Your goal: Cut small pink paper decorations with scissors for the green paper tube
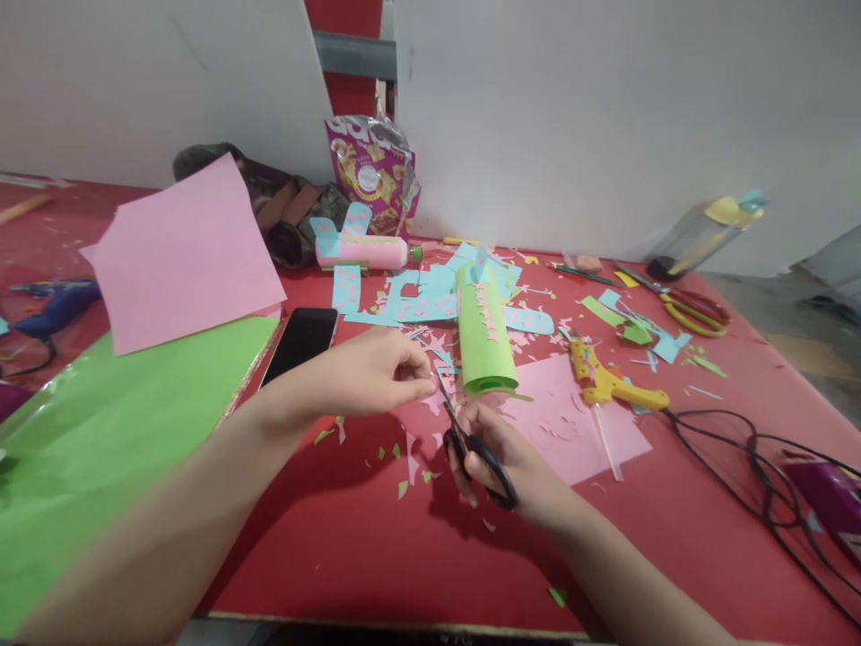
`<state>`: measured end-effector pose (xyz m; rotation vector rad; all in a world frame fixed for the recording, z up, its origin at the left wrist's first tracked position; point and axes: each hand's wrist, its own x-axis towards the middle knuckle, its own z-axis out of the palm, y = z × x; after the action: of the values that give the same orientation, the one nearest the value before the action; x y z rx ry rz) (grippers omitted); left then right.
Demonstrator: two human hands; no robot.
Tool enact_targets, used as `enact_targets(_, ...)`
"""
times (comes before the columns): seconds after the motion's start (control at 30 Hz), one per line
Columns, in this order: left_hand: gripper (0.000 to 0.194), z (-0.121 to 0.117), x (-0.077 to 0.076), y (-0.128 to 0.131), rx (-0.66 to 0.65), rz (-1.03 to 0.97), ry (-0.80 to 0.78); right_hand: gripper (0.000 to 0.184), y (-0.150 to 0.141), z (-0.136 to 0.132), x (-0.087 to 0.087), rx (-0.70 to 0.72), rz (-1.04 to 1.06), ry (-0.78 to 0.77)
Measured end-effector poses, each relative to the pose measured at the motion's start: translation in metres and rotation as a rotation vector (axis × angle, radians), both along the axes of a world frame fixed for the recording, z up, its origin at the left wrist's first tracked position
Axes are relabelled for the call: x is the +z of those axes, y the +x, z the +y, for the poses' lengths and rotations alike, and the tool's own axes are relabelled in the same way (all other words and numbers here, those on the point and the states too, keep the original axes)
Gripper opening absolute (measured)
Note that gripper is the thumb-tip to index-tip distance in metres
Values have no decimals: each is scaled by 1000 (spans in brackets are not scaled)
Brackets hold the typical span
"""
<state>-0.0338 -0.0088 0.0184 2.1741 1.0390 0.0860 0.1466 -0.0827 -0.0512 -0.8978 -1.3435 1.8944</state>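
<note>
My right hand (511,462) grips a pair of black-handled scissors (471,435), blades pointing up and left towards my left fingertips. My left hand (377,370) is pinched closed just left of the blade tips; what it holds is too small to make out. Under both hands lie small pink and green paper scraps (410,458) on the red table (350,547). Just beyond the hands stands a green paper roll (485,336) decorated with pink cut-outs, resting partly on a pink sheet (571,422).
A black phone (300,343), a large pink sheet (181,256) and green sheet (114,422) lie at left. A pink bottle plane (363,248) and snack bag (373,175) sit behind. A yellow glue gun (605,381), red scissors (692,305) and black cables (740,458) are at right.
</note>
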Motion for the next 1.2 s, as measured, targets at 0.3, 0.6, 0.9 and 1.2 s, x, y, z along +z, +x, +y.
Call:
enact_targets(0.3, 24, 0, -4, 2, 59, -64, -71, 38, 0, 0, 5, -30, 83, 33)
enact_targets(0.6, 27, -3, -5, 7, 94, -164, -190, 38, -1, -2, 4, -45, 219, -3)
enact_targets(0.9, 26, -5, -6, 9, 141, -215, -253, 37, -2, -1, 1, -59, 246, 3)
enact_targets(1.2, 24, -10, -6, 17, 236, -354, -286, 35, -3, -2, -2, -84, 285, -4)
